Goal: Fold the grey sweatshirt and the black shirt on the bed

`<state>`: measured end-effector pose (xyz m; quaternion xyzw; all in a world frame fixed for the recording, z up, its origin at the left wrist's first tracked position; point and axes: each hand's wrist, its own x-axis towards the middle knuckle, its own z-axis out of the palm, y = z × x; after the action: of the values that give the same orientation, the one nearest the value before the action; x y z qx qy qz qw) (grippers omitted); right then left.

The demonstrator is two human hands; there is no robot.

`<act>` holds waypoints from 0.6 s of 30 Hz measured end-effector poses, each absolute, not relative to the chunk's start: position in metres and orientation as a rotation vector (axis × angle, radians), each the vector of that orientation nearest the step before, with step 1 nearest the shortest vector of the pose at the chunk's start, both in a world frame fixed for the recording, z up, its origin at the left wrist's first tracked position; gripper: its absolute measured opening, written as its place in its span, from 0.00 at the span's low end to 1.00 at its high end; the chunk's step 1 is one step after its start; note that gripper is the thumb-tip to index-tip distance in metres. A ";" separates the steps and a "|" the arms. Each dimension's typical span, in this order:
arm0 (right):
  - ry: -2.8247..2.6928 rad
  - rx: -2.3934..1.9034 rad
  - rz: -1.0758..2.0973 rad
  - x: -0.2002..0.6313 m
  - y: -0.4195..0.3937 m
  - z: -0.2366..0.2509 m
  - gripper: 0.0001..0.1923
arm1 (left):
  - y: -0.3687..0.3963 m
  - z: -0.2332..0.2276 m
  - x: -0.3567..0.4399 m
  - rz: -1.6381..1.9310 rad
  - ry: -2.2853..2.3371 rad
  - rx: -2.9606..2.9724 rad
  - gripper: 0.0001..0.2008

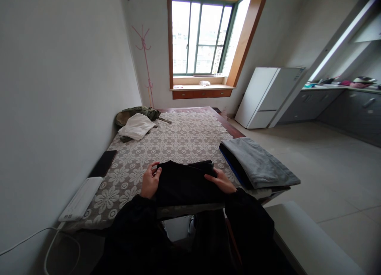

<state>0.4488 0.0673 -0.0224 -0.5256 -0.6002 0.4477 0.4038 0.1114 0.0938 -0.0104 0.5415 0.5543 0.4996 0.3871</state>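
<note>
Both grips closed on a dark folded garment [186,181]: left hand [150,182] pinching its left edge between thumb and fingers, right hand [222,181] lying along the right edge with fingers pressing down, probably to keep the fold flat and square. Garment resting at the near edge of the bench [181,138], on a lace cloth with a flower pattern, close to the body so both sleeves reach it without stretching. Just to the right, touching or nearly so, a stack of folded clothes [258,166] with a grey piece on top and a blue edge showing below, set squarely at the bench corner, apparently kept apart as a pile of its own. Far left corner: a loose heap, white cloth [136,126] over an olive garment [139,113], unfolded. Against the wall, a dark flat slab [103,163] and a white device [81,199] with its cable trailing off the near end.
</note>
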 end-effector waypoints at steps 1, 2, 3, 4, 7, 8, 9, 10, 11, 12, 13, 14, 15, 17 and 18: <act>-1.515 -1.331 1.127 0.449 0.067 -0.022 0.23 | 0.094 -0.010 0.111 1.274 1.408 1.391 0.26; -1.518 -1.337 1.123 0.449 0.067 -0.022 0.23 | 0.094 -0.010 0.112 1.277 1.406 1.404 0.24; -1.522 -1.343 1.117 0.449 0.067 -0.022 0.23 | 0.094 -0.009 0.112 1.280 1.402 1.418 0.23; -1.526 -1.349 1.111 0.449 0.067 -0.021 0.23 | 0.094 -0.009 0.112 1.281 1.396 1.431 0.22; -1.539 -1.365 1.104 0.450 0.068 -0.022 0.22 | 0.094 -0.009 0.111 1.260 1.391 1.466 0.20; -1.542 -1.370 1.107 0.451 0.068 -0.022 0.22 | 0.094 -0.010 0.111 1.252 1.397 1.471 0.20; -1.544 -1.373 1.111 0.451 0.068 -0.022 0.23 | 0.095 -0.011 0.111 1.247 1.404 1.470 0.19; -1.544 -1.374 1.117 0.451 0.068 -0.023 0.23 | 0.095 -0.011 0.111 1.246 1.408 1.461 0.20; -1.542 -1.371 1.124 0.451 0.068 -0.023 0.23 | 0.095 -0.012 0.110 1.250 1.408 1.447 0.20; -1.539 -1.366 1.132 0.451 0.068 -0.023 0.23 | 0.096 -0.014 0.110 1.255 1.405 1.432 0.21; -1.534 -1.360 1.140 0.451 0.068 -0.024 0.22 | 0.096 -0.015 0.110 1.261 1.402 1.422 0.21; -1.529 -1.355 1.147 0.451 0.068 -0.024 0.22 | 0.096 -0.016 0.110 1.264 1.400 1.416 0.21; -1.526 -1.353 1.149 0.451 0.068 -0.023 0.22 | 0.097 -0.016 0.110 1.267 1.398 1.414 0.22; -1.527 -1.357 1.142 0.451 0.068 -0.023 0.22 | 0.097 -0.018 0.110 1.268 1.394 1.423 0.22; -1.530 -1.360 1.136 0.451 0.068 -0.023 0.22 | 0.097 -0.018 0.110 1.268 1.393 1.427 0.22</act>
<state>0.4511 0.0683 -0.0233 -0.5351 -0.6019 0.4468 0.3896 0.1102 0.0974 -0.0179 0.5588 0.5455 0.4963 0.3794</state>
